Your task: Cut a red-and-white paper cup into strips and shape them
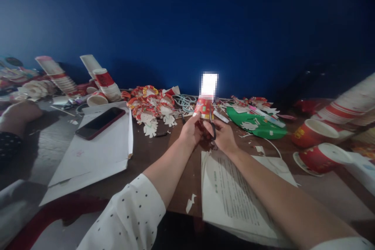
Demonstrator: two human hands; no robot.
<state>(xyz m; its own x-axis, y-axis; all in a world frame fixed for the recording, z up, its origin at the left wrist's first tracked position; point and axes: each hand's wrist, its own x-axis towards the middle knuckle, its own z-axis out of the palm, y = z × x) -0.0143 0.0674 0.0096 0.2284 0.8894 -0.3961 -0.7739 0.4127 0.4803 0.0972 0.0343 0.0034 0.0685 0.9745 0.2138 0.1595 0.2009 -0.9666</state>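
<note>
My left hand (191, 129) is closed around the lower left side of a red patterned paper cup (202, 105), which I hold up over the table in front of me. Dark-handled scissors (213, 128) are gripped in my right hand (225, 136), their blades pointing up along the cup's right side. Whether the blades are cutting into the paper cannot be made out. A blurred bright patch covers what lies just above the cup. To the left of my hands lies a pile of red and white cut paper figures (150, 105).
A phone (100, 123) rests on white paper sheets (96, 156) at left, near another person's hand (22, 111). A printed booklet (231, 195) lies under my right forearm. Markers lie on a green sheet (258, 125). Paper cups (318, 158) stand at right; cup stacks (107, 84) at back left.
</note>
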